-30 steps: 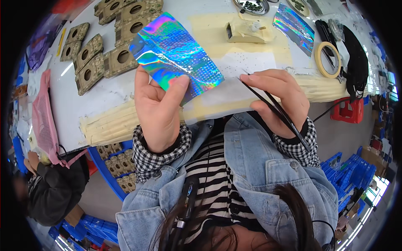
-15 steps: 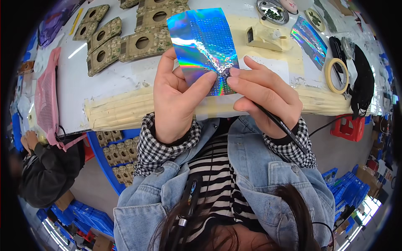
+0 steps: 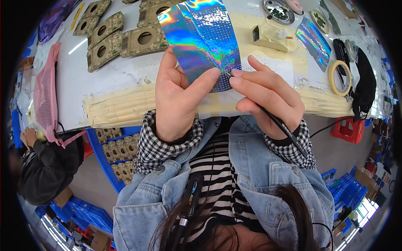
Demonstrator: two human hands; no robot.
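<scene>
Blue denim covers the person's front in an open jacket (image 3: 293,196), with checked cuffs (image 3: 165,144) at both wrists. Ahead of it, both hands are closed on something: the left hand (image 3: 173,100) pinches the lower part of a shiny iridescent sheet (image 3: 199,42), thumb on its face, and the right hand (image 3: 274,96) holds black tweezers (image 3: 284,129) with fingers partly curled, fingertips at the sheet's lower right edge (whether the tweezer tips grip anything there is too small to tell). The sheet is held up, tilted, above the near side of a white counter (image 3: 67,92), whose front edge is wrapped in cream tape (image 3: 117,106). Farther off, camouflage-patterned pieces (image 3: 112,26) with round holes lie to the left; to the right are a tape roll (image 3: 332,79), a second iridescent sheet (image 3: 314,44), a tape-covered block (image 3: 274,37) and, beyond it, a round metal dish (image 3: 289,20) with dark green bits.
</scene>
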